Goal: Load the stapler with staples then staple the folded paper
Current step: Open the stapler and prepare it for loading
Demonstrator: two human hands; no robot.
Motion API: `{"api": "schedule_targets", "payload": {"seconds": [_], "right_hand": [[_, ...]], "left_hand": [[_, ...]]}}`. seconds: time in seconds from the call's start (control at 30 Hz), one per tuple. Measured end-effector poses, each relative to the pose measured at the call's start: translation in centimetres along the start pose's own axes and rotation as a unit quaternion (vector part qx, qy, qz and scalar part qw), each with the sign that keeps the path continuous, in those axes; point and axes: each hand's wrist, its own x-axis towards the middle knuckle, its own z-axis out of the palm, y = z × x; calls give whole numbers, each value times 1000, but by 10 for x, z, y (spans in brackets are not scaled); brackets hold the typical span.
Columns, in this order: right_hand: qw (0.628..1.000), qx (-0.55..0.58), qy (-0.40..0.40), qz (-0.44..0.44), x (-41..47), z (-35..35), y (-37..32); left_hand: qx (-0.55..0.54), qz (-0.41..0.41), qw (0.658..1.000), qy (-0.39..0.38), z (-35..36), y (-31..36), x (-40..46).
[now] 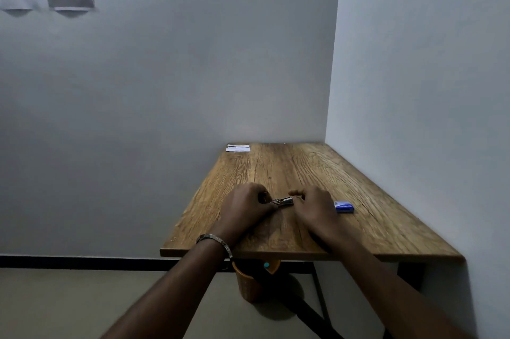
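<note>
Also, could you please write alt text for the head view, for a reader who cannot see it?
A person's left hand grips a small metal stapler on a wooden table, while the right hand hovers at its other end. A blue staple box lies just right of the hands, and folded white paper sits at the table's far left corner.
</note>
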Motion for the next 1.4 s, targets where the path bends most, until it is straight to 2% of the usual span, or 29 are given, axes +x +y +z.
{"api": "schedule_targets", "payload": {"seconds": [0.2, 0.43, 0.83, 1.1, 1.27, 1.4], "right_hand": [[990, -121, -41, -55, -4, 4, -3], [985, -157, -45, -63, -5, 7, -4], [984, -158, -49, -69, -5, 5, -3], [989, -101, -70, -88, -4, 4, -7], [996, -55, -44, -48, 0, 0, -3], [991, -114, -36, -64, -2, 3, -3]], "left_hand": [[53, 8, 998, 23, -2, 3, -2], [50, -15, 999, 0, -3, 1, -2], [13, -20, 1000, 0, -3, -2, -3], [-3, -20, 1000, -3, -1, -4, -2], [1, -24, 1000, -8, -1, -4, -2], [4, -23, 1000, -7, -1, -4, -3]]}}
